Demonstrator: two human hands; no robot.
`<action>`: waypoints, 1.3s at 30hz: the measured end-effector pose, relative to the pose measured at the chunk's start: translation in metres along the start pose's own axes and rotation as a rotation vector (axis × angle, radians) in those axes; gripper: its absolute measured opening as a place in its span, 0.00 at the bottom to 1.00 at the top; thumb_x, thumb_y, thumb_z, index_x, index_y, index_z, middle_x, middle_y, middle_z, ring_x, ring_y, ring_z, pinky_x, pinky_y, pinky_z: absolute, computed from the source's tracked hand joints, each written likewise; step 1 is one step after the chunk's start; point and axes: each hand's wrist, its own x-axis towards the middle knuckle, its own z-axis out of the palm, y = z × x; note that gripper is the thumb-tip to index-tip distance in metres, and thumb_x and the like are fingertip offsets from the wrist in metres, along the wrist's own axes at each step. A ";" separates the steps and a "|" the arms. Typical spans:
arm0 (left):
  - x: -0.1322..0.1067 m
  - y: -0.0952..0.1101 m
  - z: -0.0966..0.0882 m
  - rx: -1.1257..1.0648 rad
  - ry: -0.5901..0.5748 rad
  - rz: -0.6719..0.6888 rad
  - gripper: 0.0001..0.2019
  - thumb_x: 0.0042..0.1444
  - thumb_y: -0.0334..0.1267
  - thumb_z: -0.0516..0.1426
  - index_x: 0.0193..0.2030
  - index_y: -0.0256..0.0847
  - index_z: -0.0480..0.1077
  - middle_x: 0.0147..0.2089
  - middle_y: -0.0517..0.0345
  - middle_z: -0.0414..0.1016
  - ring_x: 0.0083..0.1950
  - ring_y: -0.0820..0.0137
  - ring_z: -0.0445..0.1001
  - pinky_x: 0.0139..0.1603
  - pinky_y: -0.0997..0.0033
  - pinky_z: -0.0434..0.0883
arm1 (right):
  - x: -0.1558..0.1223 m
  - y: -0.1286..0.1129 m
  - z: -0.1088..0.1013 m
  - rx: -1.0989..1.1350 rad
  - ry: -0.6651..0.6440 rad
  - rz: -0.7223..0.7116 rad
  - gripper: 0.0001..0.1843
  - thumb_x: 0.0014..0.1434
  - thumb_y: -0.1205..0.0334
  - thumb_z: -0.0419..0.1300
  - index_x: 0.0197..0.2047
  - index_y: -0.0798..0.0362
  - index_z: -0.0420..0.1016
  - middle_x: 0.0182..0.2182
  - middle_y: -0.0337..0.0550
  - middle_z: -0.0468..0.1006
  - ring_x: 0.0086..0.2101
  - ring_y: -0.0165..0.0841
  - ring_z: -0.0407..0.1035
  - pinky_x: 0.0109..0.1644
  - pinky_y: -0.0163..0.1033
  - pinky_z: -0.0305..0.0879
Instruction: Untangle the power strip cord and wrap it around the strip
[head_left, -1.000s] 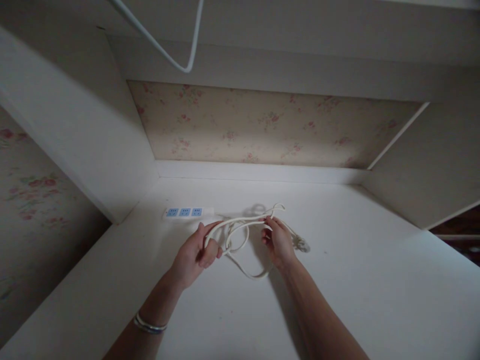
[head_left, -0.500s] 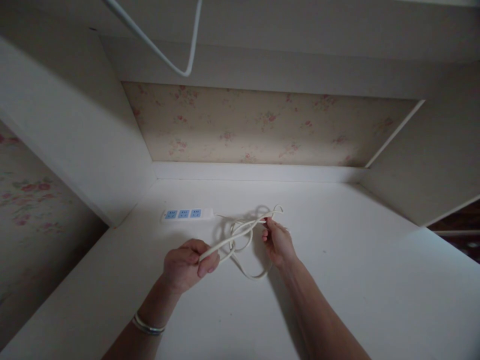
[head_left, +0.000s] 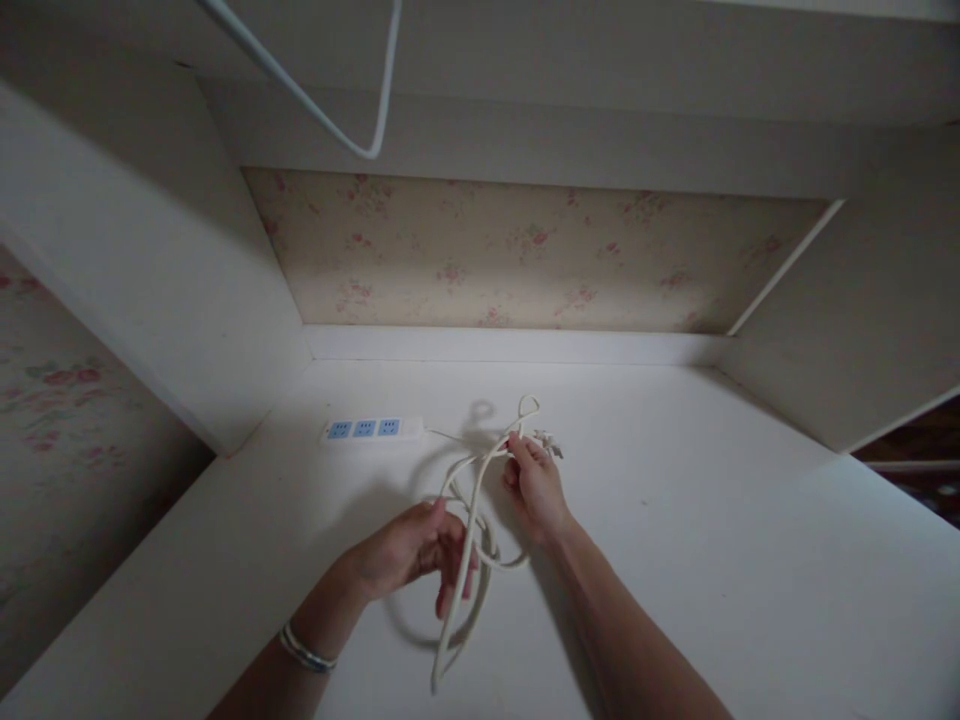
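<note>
A white power cord hangs in loose loops above the white surface. My right hand pinches the bunched cord near its upper end, where a small loop stands above the fingers. Just behind that hand a plug with metal prongs shows, partly hidden. My left hand is open, thumb and fingers apart; the cord runs across in front of its fingertips, and I cannot tell whether they touch it. To the left lies a white power strip with blue socket faces, joined to the cord.
The white desktop spreads beneath my hands, with a low back ledge and floral wallpaper behind. White side panels stand at both sides. Overhead, a white bent rod or cable hangs below a shelf.
My left hand has let go of the cord and opened. The cord's long loops now hang down toward me. My right hand has shifted slightly left, still holding the cord, and the plug has come into view.
</note>
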 end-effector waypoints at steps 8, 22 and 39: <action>0.014 0.011 0.014 -0.041 0.428 0.053 0.14 0.58 0.44 0.57 0.46 0.39 0.68 0.28 0.61 0.73 0.15 0.80 0.65 0.25 0.75 0.69 | -0.013 0.004 0.010 -0.240 -0.132 0.013 0.23 0.55 0.40 0.57 0.34 0.54 0.71 0.17 0.34 0.69 0.16 0.25 0.60 0.21 0.30 0.58; 0.015 0.014 -0.005 -0.247 0.484 0.337 0.12 0.60 0.42 0.56 0.46 0.37 0.69 0.20 0.72 0.57 0.10 0.88 0.42 0.10 0.86 0.51 | -0.003 -0.001 -0.003 -0.130 0.018 0.238 0.18 0.52 0.49 0.63 0.30 0.59 0.75 0.22 0.44 0.75 0.22 0.28 0.70 0.24 0.29 0.66; -0.001 0.028 -0.009 -0.291 0.464 0.521 0.09 0.62 0.42 0.54 0.47 0.44 0.68 0.20 0.73 0.54 0.11 0.86 0.44 0.12 0.86 0.51 | 0.015 0.003 -0.015 0.086 0.154 0.029 0.08 0.47 0.60 0.67 0.27 0.53 0.74 0.30 0.41 0.77 0.33 0.31 0.71 0.41 0.34 0.72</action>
